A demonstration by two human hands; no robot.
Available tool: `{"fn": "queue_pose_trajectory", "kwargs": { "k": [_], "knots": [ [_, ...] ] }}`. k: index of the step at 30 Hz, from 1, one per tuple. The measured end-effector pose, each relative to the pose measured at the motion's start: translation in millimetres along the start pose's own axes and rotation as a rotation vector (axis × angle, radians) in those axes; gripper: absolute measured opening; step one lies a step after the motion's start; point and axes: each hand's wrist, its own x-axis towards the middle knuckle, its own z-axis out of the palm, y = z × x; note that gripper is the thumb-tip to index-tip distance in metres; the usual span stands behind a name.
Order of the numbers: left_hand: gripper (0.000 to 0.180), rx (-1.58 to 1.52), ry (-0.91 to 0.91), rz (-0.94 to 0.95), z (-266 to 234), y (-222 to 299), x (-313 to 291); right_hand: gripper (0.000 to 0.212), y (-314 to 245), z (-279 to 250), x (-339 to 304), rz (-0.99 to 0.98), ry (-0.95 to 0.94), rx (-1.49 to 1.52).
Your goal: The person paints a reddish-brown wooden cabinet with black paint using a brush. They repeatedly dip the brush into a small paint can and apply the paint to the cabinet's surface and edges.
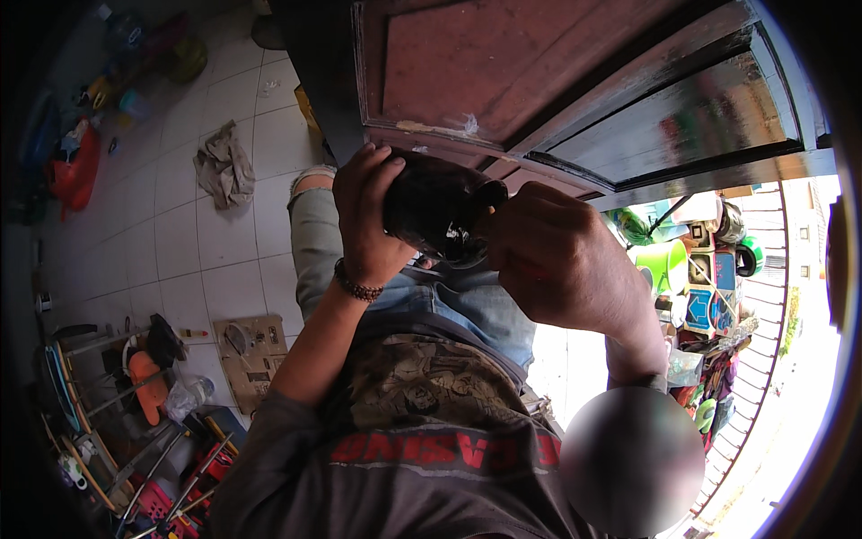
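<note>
In front of my body I hold a dark, glossy, rounded container (426, 202), tilted on its side with its shiny mouth toward the right. The fingers of my left hand (366, 211) wrap around its left side, and a beaded bracelet is on that wrist. My right hand (557, 256) is closed at the container's mouth, its fingers bent inward. Whatever those fingers hold is hidden behind the knuckles. Just beyond both hands stands a brown wooden door (449, 67), with one glossy dark panel (673, 117) and a duller reddish panel.
A crumpled grey cloth (226, 166) lies on the white tiled floor (184, 238) at the left. Near it are a flat cardboard piece (250, 359) and a cluttered metal rack (126, 404). At the right, a lime-green bucket (663, 265) and boxes stand by a railing (779, 278).
</note>
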Motion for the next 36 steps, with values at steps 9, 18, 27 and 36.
{"fn": "queue_pose_trajectory", "kwargs": {
  "k": [9, 18, 27, 36],
  "knots": [
    [0.068, 0.011, -0.003, 0.001, 2.8, 1.2, -3.8, 0.023, 4.8, -1.6, 0.5, 0.048, 0.093, 0.045],
    [0.076, 0.020, -0.028, -0.032, 4.7, 2.7, -8.4, 0.015, -4.8, -4.6, -5.5, 0.326, 0.252, 0.246],
    [0.070, -0.038, 0.004, -0.069, 7.3, 0.9, -10.0, 0.025, 3.7, 14.0, -15.9, 0.342, 0.465, 0.114],
    [0.068, -0.077, 0.000, -0.093, 7.6, 3.6, -10.5, 0.020, -7.9, 16.1, -16.3, 0.374, 0.293, 0.019]
  ]
}}
